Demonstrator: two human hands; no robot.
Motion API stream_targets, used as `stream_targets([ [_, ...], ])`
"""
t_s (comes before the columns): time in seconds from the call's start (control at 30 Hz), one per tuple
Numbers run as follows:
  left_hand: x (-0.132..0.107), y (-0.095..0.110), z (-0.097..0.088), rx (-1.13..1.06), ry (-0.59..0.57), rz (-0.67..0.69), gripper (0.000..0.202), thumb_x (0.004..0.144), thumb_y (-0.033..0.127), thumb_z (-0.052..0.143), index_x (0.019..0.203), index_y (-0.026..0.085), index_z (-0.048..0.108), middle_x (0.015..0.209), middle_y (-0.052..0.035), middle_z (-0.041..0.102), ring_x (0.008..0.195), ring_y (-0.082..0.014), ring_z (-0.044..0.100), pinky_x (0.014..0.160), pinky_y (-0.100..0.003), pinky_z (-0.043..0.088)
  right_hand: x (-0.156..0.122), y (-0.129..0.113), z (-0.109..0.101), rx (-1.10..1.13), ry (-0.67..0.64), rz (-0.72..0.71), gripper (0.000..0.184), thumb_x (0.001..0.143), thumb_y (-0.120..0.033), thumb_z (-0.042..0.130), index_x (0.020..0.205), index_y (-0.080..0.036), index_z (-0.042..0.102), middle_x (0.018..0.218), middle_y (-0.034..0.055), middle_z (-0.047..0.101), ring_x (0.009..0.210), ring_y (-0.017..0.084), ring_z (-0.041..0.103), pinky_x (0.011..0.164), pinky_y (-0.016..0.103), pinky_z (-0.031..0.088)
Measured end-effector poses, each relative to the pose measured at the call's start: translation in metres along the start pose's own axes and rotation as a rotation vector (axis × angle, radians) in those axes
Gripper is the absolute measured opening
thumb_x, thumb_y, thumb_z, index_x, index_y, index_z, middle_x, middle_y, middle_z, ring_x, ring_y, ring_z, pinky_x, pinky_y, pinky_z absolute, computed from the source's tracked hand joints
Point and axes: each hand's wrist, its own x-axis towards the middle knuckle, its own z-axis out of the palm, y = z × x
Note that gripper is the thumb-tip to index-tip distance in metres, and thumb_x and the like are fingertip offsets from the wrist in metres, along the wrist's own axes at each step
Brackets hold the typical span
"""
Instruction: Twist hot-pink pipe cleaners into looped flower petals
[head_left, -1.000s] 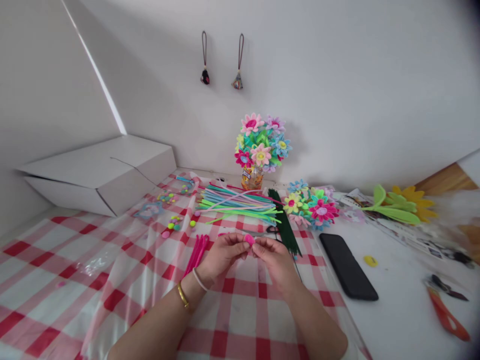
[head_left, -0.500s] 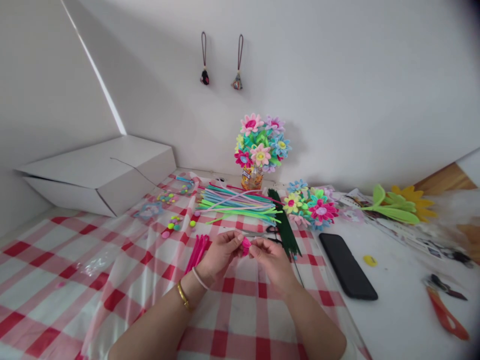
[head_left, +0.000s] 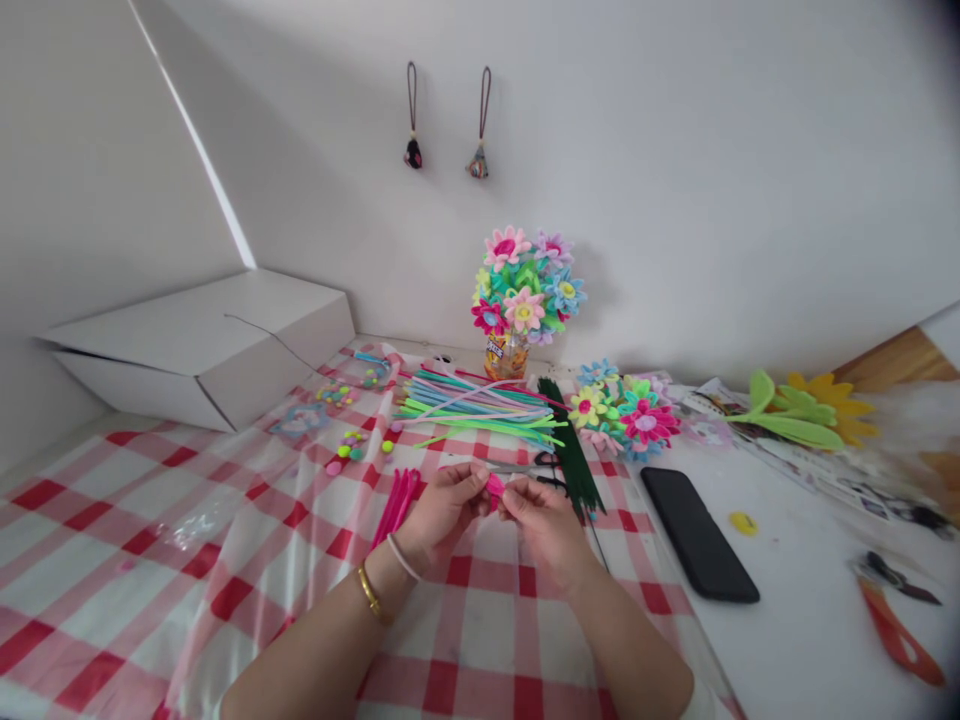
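Above the checked cloth, my left hand (head_left: 448, 508) and my right hand (head_left: 541, 515) face each other, both closed in a pinch. Between their fingertips is a small bundle of bright pink pipe cleaner (head_left: 496, 486), partly covered by the fingers. Pink pipe cleaners (head_left: 396, 503) lie just left of my left wrist. Right behind the hands rest black-handled scissors (head_left: 549, 470), their blades pointing left. Farther back lies a pile of green, blue and lilac pipe cleaners (head_left: 480, 412), with dark green stems (head_left: 574, 450) to its right.
Fuzzy flowers fill a jar (head_left: 505, 356) at the wall, and another bunch of flowers (head_left: 626, 412) lies right of it. Small pompoms (head_left: 350, 447) sit at left, before a white box (head_left: 225, 350). A black phone (head_left: 699, 535) and orange-handled pliers (head_left: 892, 620) lie at right.
The pink piece between my fingertips has turned slightly and shows a narrower shape. Both hands stay nearly in place, and the whole view has shifted a little.
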Motion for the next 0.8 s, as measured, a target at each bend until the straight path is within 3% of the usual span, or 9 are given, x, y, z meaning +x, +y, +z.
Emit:
stream_targets([
  [0.17,-0.0007,0.0009,0.0003,-0.039,-0.064,-0.033,0.018,0.073,0.027,0.065,0.067,0.011,0.062,0.058,-0.0023,0.057,0.051,-0.0084,0.049,0.053,-0.023,0.035,-0.0016,-0.0036,0.003,0.081,-0.061,-0.045,0.011,0.071,-0.027,0.068,0.069,-0.017,0.063,0.064,0.0,0.06,0.065,0.014,0.055,0.071,0.031,0.042],
  [0.37,0.0003,0.0027,-0.0025,-0.053,-0.021,-0.018,0.014,0.074,0.025,0.064,0.068,0.011,0.063,0.061,-0.0029,0.06,0.053,-0.0086,0.05,0.055,-0.022,0.037,-0.0011,-0.0045,0.0043,0.17,-0.006,0.032,0.018,0.074,-0.033,0.066,0.075,-0.016,0.066,0.071,0.0024,0.06,0.067,0.014,0.053,0.068,0.03,0.041],
  [0.53,0.0014,-0.0013,-0.0045,-0.043,0.015,-0.006,0.014,0.074,0.024,0.064,0.067,0.011,0.063,0.059,-0.0022,0.059,0.051,-0.0087,0.05,0.055,-0.023,0.038,-0.0003,-0.0023,-0.001,0.051,0.049,0.008,0.017,0.069,-0.032,0.07,0.073,-0.016,0.065,0.066,0.0005,0.059,0.064,0.013,0.05,0.067,0.029,0.039],
  [0.8,0.0017,0.0002,-0.005,-0.039,-0.022,-0.02,0.014,0.076,0.023,0.061,0.068,0.011,0.062,0.06,-0.0021,0.059,0.052,-0.0093,0.051,0.056,-0.024,0.039,0.0004,0.0001,-0.0012,0.02,-0.039,-0.025,0.01,0.073,-0.027,0.065,0.071,-0.017,0.064,0.065,-0.0003,0.058,0.065,0.013,0.052,0.068,0.028,0.038],
])
